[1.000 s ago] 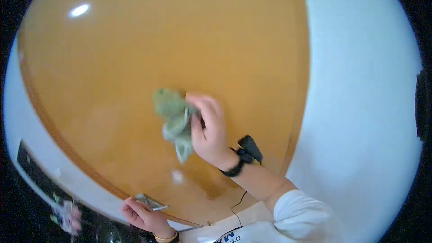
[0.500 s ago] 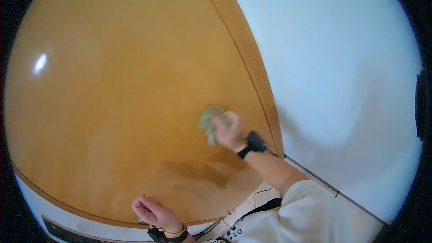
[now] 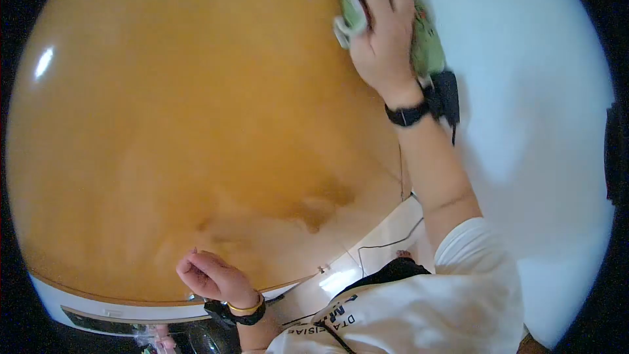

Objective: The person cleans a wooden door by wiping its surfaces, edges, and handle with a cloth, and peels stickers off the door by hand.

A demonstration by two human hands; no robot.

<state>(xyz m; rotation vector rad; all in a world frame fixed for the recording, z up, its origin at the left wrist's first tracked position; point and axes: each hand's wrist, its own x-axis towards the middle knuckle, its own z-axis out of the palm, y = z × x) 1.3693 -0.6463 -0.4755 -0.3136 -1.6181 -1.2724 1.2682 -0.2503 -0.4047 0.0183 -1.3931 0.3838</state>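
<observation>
My right hand (image 3: 386,42) presses a green cloth (image 3: 429,46) with pale edges against the upper right of a glossy wooden door (image 3: 196,124). Its fingers point upward over the cloth, and part of the cloth hangs past the wrist side. My left hand (image 3: 213,278) hovers low in front of the door's lower part, its fingers curled in with nothing visible in them. Dark bands with small devices circle both wrists, and a gold bangle (image 3: 246,307) sits on the left one.
A white wall (image 3: 524,124) borders the door on the right. Light floor tiles (image 3: 341,272) with a dark cable lie below, where a bare foot (image 3: 404,254) shows. At lower left, a dark-framed panel (image 3: 105,321) and blurred small items stand beyond the door's edge.
My right hand has swept the cloth up and to the right, from the door's lower middle to its upper right edge. My left hand has risen slightly and shifted left, still curled.
</observation>
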